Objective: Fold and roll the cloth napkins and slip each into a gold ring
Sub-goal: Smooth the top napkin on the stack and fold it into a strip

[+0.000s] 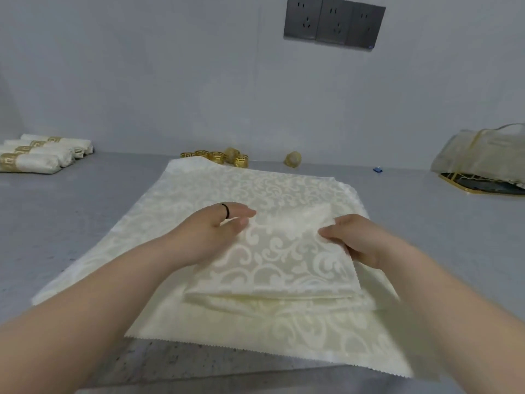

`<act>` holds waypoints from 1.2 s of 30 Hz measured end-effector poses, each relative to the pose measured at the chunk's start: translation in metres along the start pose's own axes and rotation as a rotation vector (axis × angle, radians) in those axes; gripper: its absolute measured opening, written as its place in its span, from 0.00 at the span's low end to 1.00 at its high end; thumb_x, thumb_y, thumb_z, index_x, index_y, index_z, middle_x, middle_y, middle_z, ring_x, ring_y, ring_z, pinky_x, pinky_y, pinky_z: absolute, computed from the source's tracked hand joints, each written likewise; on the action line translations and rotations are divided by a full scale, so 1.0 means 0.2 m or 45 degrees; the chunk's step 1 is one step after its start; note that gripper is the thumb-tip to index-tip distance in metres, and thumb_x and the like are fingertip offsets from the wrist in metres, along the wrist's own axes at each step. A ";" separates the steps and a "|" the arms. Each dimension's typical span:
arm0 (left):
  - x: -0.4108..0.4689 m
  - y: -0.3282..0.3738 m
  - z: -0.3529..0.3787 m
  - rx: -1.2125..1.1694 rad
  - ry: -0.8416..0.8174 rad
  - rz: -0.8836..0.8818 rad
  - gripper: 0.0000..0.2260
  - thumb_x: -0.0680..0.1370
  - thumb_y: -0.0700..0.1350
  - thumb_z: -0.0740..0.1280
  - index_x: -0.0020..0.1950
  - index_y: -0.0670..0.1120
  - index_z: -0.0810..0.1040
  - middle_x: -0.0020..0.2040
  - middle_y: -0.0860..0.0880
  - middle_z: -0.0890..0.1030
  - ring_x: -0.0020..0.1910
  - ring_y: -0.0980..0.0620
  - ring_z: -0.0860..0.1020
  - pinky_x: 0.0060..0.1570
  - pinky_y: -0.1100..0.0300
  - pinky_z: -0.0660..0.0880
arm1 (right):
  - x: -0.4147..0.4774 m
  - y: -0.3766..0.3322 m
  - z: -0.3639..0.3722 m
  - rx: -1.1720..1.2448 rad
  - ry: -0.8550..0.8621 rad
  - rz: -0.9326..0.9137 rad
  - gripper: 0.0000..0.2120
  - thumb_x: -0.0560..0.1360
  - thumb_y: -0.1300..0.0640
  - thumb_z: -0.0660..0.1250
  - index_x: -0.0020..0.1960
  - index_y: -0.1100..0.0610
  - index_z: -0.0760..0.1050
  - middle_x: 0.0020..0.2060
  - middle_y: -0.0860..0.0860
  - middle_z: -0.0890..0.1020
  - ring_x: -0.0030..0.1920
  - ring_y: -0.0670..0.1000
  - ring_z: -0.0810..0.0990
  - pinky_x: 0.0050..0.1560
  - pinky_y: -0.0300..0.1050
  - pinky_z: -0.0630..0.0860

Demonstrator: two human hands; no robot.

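Right hand (358, 240) pinches folded cream damask cloth napkin (279, 260) edge; left hand (211, 233), fingers straight, flattens opposite side for rolling.

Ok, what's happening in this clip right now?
A person is working on a folded cream napkin that lies on top of a larger spread-out cloth. The right hand grips the napkin's right edge, and the left hand rests on its left side. Four finished rolls in rings sit at far left. Loose gold rings wait by the wall.
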State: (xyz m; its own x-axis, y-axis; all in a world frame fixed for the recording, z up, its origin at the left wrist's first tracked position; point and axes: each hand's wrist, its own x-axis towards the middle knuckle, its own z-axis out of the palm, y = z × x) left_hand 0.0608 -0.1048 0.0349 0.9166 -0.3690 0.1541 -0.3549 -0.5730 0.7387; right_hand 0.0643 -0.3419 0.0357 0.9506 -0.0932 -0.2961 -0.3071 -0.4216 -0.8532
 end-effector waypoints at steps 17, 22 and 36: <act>-0.04 -0.20 0.21 0.846 -0.375 0.130 0.41 0.67 0.71 0.34 0.76 0.52 0.49 0.75 0.58 0.43 0.74 0.61 0.41 0.65 0.67 0.33 | -0.01 0.14 -0.06 -0.360 0.154 0.052 0.16 0.76 0.59 0.65 0.60 0.67 0.71 0.45 0.59 0.80 0.38 0.54 0.76 0.39 0.41 0.75; -0.08 -0.18 0.21 0.723 -0.359 0.133 0.21 0.82 0.51 0.47 0.75 0.53 0.49 0.76 0.57 0.46 0.71 0.65 0.40 0.65 0.68 0.33 | 0.01 0.16 -0.04 -0.526 0.210 -0.004 0.20 0.75 0.57 0.64 0.65 0.60 0.67 0.53 0.55 0.76 0.41 0.52 0.74 0.32 0.37 0.67; -0.16 -0.21 0.22 0.827 -0.341 0.194 0.42 0.62 0.61 0.29 0.76 0.51 0.46 0.76 0.56 0.44 0.64 0.69 0.37 0.65 0.68 0.30 | -0.24 0.05 0.46 -1.168 0.060 -0.625 0.24 0.81 0.47 0.46 0.75 0.52 0.52 0.76 0.50 0.51 0.75 0.50 0.45 0.74 0.46 0.41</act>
State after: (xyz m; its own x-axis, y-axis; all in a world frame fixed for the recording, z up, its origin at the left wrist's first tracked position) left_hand 0.0385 -0.1024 -0.0300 0.8009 -0.5987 -0.0029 -0.5897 -0.7897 0.1694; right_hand 0.0122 -0.2584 0.0015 0.9685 0.2471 0.0293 0.2475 -0.9447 -0.2149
